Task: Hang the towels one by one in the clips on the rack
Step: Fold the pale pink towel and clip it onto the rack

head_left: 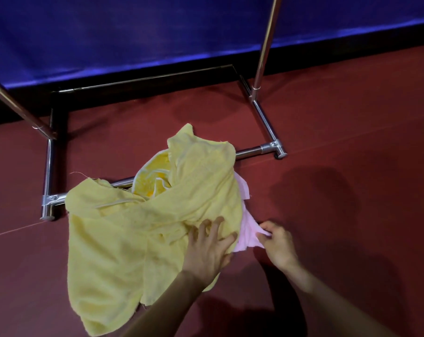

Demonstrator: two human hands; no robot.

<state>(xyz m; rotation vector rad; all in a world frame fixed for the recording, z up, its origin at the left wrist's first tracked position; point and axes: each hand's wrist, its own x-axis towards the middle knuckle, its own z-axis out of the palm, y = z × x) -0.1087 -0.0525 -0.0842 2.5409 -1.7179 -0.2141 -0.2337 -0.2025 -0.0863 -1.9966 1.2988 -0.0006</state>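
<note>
A heap of pale yellow towels (138, 234) lies on the red floor, draped over the front bar of the chrome rack base (254, 150). A brighter yellow cloth (152, 178) shows in the middle of the heap. A pink towel (248, 232) sticks out from under the heap's right side. My left hand (208, 249) presses flat on the yellow towels with fingers spread. My right hand (276, 244) pinches the pink towel's edge. The rack's clips are out of view.
Two chrome uprights of the rack rise at the left (18, 110) and right (264, 45). A blue curtain (157, 32) hangs behind the rack, above a black skirting. Red floor (352, 142) spreads to the right and front.
</note>
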